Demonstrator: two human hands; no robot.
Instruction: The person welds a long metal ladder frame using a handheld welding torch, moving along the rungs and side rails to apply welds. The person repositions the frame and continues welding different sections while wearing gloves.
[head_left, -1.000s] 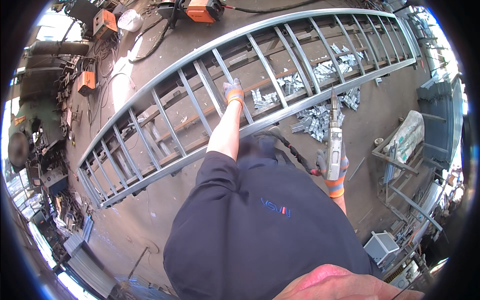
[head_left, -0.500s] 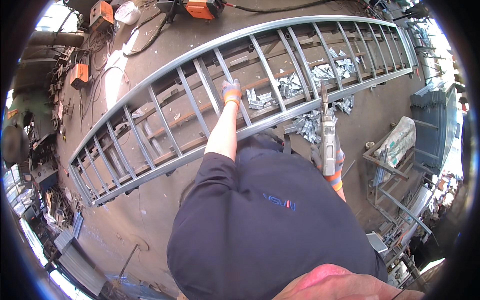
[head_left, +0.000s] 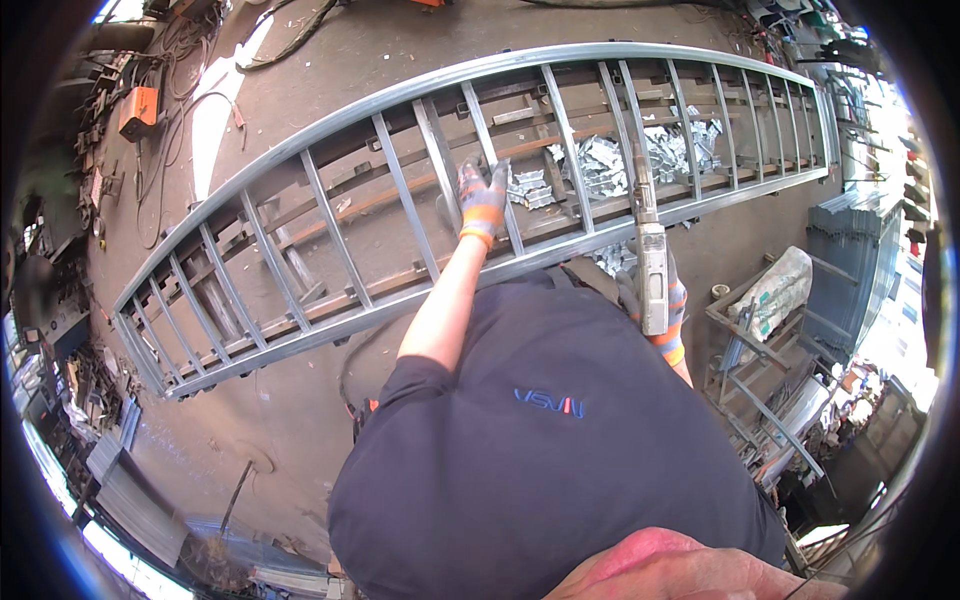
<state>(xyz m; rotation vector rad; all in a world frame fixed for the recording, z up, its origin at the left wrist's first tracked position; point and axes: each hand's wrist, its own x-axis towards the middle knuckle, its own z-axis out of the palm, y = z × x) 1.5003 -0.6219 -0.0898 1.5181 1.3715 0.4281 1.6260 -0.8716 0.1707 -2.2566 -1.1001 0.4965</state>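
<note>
A long silver metal frame (head_left: 330, 334), built like a ladder with two side rails and several rungs, lies across in front of me. My left hand (head_left: 482, 200), in a grey and orange glove, is over one rung with its fingers spread. It holds nothing; whether the palm touches the rung I cannot tell. My right hand (head_left: 676, 318), gloved alike, is wrapped round a grey power tool (head_left: 653, 280) with a long narrow front end. That tip reaches over the near rail at the frame's right half. The tool partly hides my right hand.
Small bent metal pieces (head_left: 602, 165) lie in heaps under the frame, among dark support bars. On the right, a metal stand (head_left: 745, 330) bears a pale sack (head_left: 783, 290), with stacked grey sheets (head_left: 845, 270) behind. An orange machine (head_left: 138, 112) and cables are at the far left.
My left hand has loosened from the rung, its fingers now spread. The tool remains in my right hand at the near rail. The whole view has shifted slightly.
</note>
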